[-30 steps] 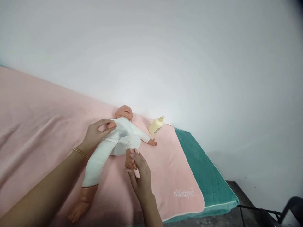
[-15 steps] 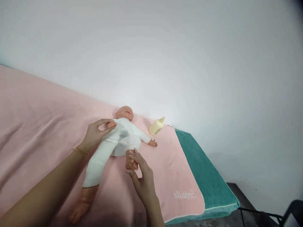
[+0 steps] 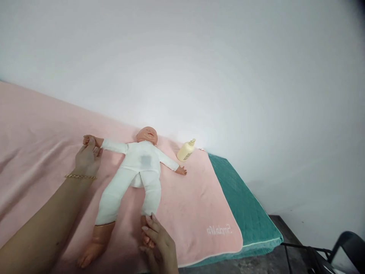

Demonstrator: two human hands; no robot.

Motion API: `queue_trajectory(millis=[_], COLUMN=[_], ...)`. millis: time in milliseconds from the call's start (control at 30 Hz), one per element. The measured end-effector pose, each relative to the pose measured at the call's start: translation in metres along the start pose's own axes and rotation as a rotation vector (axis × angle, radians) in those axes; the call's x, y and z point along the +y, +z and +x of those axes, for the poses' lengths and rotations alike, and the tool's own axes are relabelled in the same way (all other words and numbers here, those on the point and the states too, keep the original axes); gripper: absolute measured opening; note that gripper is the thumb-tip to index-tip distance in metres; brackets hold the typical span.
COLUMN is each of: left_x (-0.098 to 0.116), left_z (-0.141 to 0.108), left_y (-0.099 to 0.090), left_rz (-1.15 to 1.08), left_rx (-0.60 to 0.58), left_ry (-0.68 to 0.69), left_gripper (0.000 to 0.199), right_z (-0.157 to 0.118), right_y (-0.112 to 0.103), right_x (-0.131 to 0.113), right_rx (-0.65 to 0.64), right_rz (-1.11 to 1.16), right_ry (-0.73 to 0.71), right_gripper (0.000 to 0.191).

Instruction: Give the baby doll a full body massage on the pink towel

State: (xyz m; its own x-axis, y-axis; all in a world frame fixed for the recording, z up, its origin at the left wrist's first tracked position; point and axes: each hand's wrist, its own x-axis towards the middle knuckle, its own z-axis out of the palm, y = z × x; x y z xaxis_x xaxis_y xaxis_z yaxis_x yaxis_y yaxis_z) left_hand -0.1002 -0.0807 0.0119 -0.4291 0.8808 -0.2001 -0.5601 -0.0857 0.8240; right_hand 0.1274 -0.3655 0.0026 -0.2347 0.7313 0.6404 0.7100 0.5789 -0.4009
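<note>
A baby doll (image 3: 142, 154) with a white cloth body lies on its back, its head (image 3: 147, 134) toward the wall. My left hand (image 3: 86, 159) grips the doll's hand on the left side, with that arm stretched straight out sideways. Low in the view, my right hand (image 3: 162, 243) is closed around the doll's foot (image 3: 147, 240), whose leg is extended toward me; the fingers partly cover the foot. The doll's other foot (image 3: 95, 247) and other hand (image 3: 181, 171) rest free on the pink blanket (image 3: 196, 205).
A pale yellow pump bottle (image 3: 186, 151) stands near the wall, right of the doll. Beneath the blanket is a green mattress (image 3: 242, 201), exposed at the right. A white wall (image 3: 199, 68) rises behind. A dark object (image 3: 348, 249) is at the lower right.
My left hand has drawn the doll's arm from its chest out to the left. My right hand has pulled the bent leg down toward me, straightening it.
</note>
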Motion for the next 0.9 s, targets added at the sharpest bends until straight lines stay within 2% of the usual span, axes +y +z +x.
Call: queue_trajectory(millis=[133,233,333,467,567,700,833,900], left_x=[-0.002,-0.004,-0.004,0.002,0.009,0.01,0.0,-0.004], left_z=[0.003,0.003,0.0,-0.015,-0.035,-0.052,-0.047,-0.042], left_y=[-0.003,-0.003,0.0,0.008,0.013,0.016,0.017,0.016], left_rz=[-0.013,-0.005,0.052,0.178,0.314,0.504,0.66,0.737], left_rx=[-0.007,-0.026,-0.028,-0.065,-0.217,-0.466,-0.738,-0.815], left_ry=[0.006,0.035,0.1,0.283,0.405,0.585,0.809,0.923], left_gripper=[0.011,0.008,0.005,0.024,0.032,0.031,0.025,0.021], right_z=[-0.024,-0.034,-0.03,-0.011,0.005,0.024,0.045,0.056], right_y=[0.029,0.041,0.036,0.016,0.004,-0.005,-0.011,-0.012], right_x=[0.01,0.013,0.01,0.005,0.007,0.018,0.03,0.034], right_rx=[0.134,0.201,0.185,0.116,0.079,0.015,0.012,0.013], right_rz=[-0.101,-0.104,-0.093,-0.06,-0.054,-0.079,-0.062,-0.057], right_ry=[0.018,0.031,0.044,0.031,0.02,0.022,0.028,0.037], right_gripper=[0.033,0.035,0.034,0.036,0.04,0.045,0.048,0.048])
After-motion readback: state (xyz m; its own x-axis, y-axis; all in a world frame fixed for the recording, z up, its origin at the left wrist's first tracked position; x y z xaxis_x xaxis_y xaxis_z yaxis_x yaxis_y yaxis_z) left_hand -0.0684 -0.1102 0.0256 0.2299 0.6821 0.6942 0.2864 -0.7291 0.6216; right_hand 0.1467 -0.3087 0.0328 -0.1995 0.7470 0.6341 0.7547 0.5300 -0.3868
